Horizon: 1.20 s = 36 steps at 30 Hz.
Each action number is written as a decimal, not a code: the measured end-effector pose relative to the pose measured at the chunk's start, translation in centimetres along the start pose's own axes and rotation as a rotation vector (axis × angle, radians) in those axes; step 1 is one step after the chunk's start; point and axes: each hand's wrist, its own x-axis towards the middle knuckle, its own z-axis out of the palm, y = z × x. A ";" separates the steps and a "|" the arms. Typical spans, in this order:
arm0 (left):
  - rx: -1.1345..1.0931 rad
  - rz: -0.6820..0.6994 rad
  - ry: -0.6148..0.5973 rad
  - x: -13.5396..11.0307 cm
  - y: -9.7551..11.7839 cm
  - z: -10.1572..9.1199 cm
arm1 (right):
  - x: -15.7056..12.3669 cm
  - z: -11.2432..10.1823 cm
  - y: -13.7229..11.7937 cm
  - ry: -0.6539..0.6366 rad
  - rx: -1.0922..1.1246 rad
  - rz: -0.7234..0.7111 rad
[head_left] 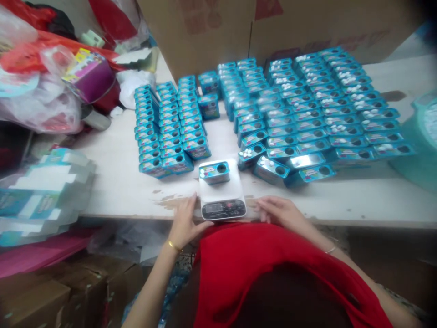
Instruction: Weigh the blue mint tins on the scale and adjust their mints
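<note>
A small white digital scale point(222, 199) sits at the near edge of the white table point(116, 182), with one blue tin point(214, 172) on its platform. My left hand point(186, 222) rests against the scale's left side, fingers stretched out and holding nothing. My right hand point(278, 211) lies flat on the table edge just right of the scale, fingers extended and empty. Beyond the scale stand rows of identical blue tins, a left block point(169, 130) and a larger right block point(317, 109); some on the right have white pieces on top.
Large cardboard boxes point(259, 27) stand behind the tins. Plastic bags and a purple box point(90, 75) crowd the far left. Flattened blue-and-white cartons point(44, 191) are stacked at the left. A teal bowl point(421, 141) sits at the right edge. Brown boxes point(51, 291) lie below.
</note>
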 end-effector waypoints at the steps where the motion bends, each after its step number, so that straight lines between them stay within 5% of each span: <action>1: 0.010 -0.003 0.003 0.1 0.1 0.2 | -0.1 0.3 -0.8 0.000 -0.041 -0.021; 9: -0.018 0.071 0.050 0.7 0.1 0.8 | -0.2 2.1 -5.2 0.042 -0.255 -0.261; 14: -0.036 0.071 0.064 0.6 -0.1 0.4 | 1.1 3.8 -8.6 0.053 -0.461 -0.557; 19: -0.131 0.116 0.417 2.1 0.9 -1.6 | 2.5 5.7 -11.5 0.021 -0.558 -0.746; 23: -0.217 0.235 0.561 5.2 2.5 -4.5 | 2.5 6.5 -11.2 -0.061 -0.325 -0.542; 28: -0.113 0.441 0.277 8.7 3.1 -8.2 | 2.6 6.9 -7.5 -0.231 0.095 -0.114; 36: -0.022 0.530 -0.056 10.6 2.8 -11.2 | 4.8 9.3 -4.2 -0.362 0.499 0.262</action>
